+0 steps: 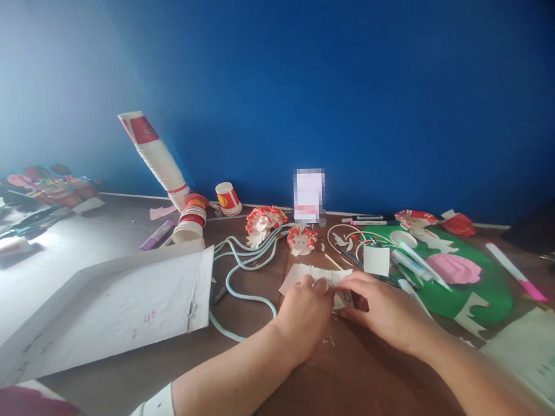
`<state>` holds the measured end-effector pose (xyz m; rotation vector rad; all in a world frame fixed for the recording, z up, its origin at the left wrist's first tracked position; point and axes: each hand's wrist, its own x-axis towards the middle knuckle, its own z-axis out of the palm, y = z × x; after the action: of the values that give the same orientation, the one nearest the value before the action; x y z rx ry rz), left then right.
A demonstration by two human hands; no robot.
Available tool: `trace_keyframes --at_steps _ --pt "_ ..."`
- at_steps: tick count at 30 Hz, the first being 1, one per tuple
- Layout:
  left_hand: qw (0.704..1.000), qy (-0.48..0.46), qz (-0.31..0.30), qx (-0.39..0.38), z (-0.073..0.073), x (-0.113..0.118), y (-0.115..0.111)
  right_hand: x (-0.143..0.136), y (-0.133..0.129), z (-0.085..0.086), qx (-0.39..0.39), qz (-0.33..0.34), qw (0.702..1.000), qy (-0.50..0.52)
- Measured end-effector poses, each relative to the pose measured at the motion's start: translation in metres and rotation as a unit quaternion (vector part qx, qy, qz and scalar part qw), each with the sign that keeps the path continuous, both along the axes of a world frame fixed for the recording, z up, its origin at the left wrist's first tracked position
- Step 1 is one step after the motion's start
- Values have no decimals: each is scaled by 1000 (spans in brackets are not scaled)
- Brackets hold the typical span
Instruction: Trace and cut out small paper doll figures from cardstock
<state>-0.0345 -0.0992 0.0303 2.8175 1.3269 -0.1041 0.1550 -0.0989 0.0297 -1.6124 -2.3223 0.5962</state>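
A white piece of paper [302, 272] with a jagged edge lies on the brown table. My left hand [303, 313] presses on it with curled fingers, gripping its near part. From the other side, the thumb and fingers of my right hand [376, 304] close on its right end. Where the fingertips of both hands meet, the paper is partly hidden. Just beyond stand two paper-cup pieces with red curled rims, a larger one [264, 223] and a smaller one [301, 240]. A thin wooden stick [334, 262] lies behind my hands.
Left are a large white sheet [126, 310], a looped pale-blue cable [237, 288], leaning stacked paper cups [160, 166], a single cup [228, 199] and a purple glue stick [157, 234]. Right, a green disc [490, 297] holds pens and paper scraps; a pink-capped marker [516, 272] lies beyond. A blue wall stands behind.
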Motion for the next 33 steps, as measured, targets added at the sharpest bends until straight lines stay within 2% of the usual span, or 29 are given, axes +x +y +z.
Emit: trace_keyframes --at_steps 19,33 --pt "998 -1 2 62 -9 1 -1 -1 2 -5 16 5 1000 -21" --pt "999 -4 25 29 4 1 -4 -3 3 1 14 10 999 -40"
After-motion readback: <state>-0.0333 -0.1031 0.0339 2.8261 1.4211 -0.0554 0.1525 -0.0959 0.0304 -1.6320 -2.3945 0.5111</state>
